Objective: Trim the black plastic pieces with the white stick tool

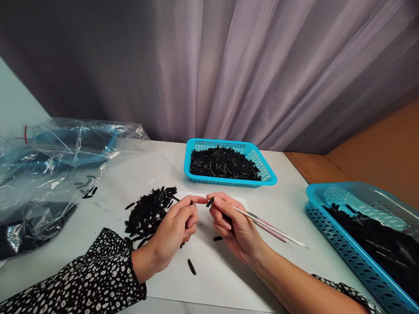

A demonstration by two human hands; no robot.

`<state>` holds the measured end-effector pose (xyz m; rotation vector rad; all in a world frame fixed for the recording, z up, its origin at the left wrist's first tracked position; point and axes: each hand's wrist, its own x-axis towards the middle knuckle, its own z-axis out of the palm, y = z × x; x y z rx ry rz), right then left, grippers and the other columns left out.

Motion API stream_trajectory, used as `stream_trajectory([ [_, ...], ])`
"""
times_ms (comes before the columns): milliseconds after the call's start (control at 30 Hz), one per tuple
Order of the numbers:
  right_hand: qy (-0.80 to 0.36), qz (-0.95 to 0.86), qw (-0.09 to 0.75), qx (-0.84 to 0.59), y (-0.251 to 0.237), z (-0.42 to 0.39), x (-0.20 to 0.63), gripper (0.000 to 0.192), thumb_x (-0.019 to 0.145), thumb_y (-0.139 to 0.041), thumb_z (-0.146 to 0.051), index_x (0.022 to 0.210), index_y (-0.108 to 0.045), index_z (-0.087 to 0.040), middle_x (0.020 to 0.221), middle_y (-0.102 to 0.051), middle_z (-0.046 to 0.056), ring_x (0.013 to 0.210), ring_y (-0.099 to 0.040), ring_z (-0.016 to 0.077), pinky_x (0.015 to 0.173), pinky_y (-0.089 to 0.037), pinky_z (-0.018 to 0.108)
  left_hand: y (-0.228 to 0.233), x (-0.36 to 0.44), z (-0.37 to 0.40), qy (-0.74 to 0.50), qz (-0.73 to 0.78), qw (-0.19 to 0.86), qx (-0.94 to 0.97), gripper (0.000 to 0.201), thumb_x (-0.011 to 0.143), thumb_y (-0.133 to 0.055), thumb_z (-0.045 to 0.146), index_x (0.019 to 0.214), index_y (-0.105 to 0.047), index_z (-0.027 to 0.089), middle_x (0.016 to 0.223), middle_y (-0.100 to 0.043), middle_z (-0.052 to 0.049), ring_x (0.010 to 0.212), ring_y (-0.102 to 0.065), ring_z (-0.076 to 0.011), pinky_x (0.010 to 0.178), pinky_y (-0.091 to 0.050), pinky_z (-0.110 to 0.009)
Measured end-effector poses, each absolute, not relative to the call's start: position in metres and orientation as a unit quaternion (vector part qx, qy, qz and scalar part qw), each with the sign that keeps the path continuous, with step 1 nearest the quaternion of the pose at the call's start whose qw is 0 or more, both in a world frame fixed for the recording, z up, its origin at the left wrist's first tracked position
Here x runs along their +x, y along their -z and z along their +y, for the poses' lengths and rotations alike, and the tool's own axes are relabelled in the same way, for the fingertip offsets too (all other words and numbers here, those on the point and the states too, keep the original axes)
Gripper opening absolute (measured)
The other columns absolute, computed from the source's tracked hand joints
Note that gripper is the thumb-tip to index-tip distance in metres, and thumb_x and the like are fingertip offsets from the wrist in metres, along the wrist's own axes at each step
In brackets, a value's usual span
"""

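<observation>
Head view, sole view; clock read from where the hands meet, twelve at the far side.

Step in hand, as I judge it: one black piece handled singly at the fingertips. It sits at the clock's centre, above the white paper. Right hand: thumb and forefinger clamped on it, other fingers curled, something dark showing in the palm. Left hand: forefinger stretched out toward three, its tip at or just beside the piece; contact uncertain. Its other fingers are curled in; cannot tell whether they close on anything.

The next move seems to call for a light, steady pinch and a precise forefinger; a piece this slim could slip or snap.

Look of the piece: small, narrow, matt black, tilted, partly covered by the thumb. Similar ones lie in a loose pile toward nine, with a stray near seven.

Far blue basket toward one, well filled with the same sort; larger blue basket toward four, dark contents. Thin sticks point toward four from behind the right hand; held or lying, cannot tell. Clear plastic bag toward ten.
</observation>
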<state>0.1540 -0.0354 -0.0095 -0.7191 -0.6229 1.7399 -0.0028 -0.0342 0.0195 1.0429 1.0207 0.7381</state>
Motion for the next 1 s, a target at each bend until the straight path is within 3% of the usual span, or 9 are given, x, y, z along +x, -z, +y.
stream_trajectory([
  [200, -0.726, -0.271, 0.547, -0.318, 0.0103, -0.0349, 0.1538, 0.022, 0.078, -0.073, -0.036, 0.085, -0.065, -0.016, 0.054, -0.044, -0.007, 0.041, -0.017, 0.0032, 0.037, -0.011, 0.018, -0.0173, -0.0014, -0.0337, -0.332, 0.455, 0.669, 0.485, 0.037, 0.092, -0.053, 0.044, 0.119, -0.05, 0.019, 0.068, -0.052, 0.005, 0.048, -0.025, -0.0068, 0.045, -0.015, -0.025],
  [400, -0.725, -0.262, 0.554, -0.315, 0.0138, -0.0338, 0.153, 0.028, 0.082, -0.061, -0.036, 0.063, -0.052, -0.017, 0.058, -0.051, -0.001, 0.043, -0.027, 0.006, 0.037, -0.012, 0.019, -0.0168, -0.0009, -0.0338, -0.32, 0.441, 0.679, 0.491, 0.032, 0.091, -0.054, 0.05, 0.084, -0.041, 0.022, 0.064, -0.063, 0.002, 0.044, -0.023, -0.0055, 0.043, -0.014, -0.023],
  [600, -0.732, -0.303, 0.52, -0.32, 0.0118, -0.0368, 0.15, 0.033, 0.079, -0.074, -0.047, 0.081, -0.065, -0.015, 0.055, -0.045, -0.006, 0.043, -0.019, 0.0034, 0.04, -0.011, 0.019, -0.0196, -0.001, -0.035, -0.298, 0.415, 0.69, 0.512, 0.03, 0.091, -0.056, 0.044, 0.078, -0.041, 0.021, 0.056, -0.065, 0.001, 0.042, -0.023, -0.0057, 0.042, -0.014, -0.022],
  [800, -0.748, -0.316, 0.501, -0.299, 0.0122, -0.0386, 0.15, 0.039, 0.075, -0.08, -0.043, 0.066, -0.054, -0.016, 0.049, -0.034, -0.01, 0.044, -0.017, 0.0033, 0.043, -0.012, 0.02, -0.0211, -0.0003, -0.0351, -0.278, 0.42, 0.685, 0.527, 0.029, 0.087, -0.061, 0.04, 0.074, -0.046, 0.02, 0.052, -0.06, 0.003, 0.041, -0.025, -0.0052, 0.041, -0.015, -0.02],
  [1000, -0.755, -0.285, 0.51, -0.297, 0.0092, -0.0389, 0.1503, 0.04, 0.074, -0.082, -0.041, 0.061, -0.053, -0.015, 0.051, -0.046, -0.007, 0.041, -0.016, 0.0013, 0.039, -0.011, 0.018, -0.0198, -0.002, -0.0346, -0.279, 0.378, 0.735, 0.489, 0.032, 0.09, -0.058, 0.044, 0.077, -0.045, 0.02, 0.054, -0.057, 0.006, 0.04, -0.019, -0.0041, 0.04, -0.011, -0.022],
])
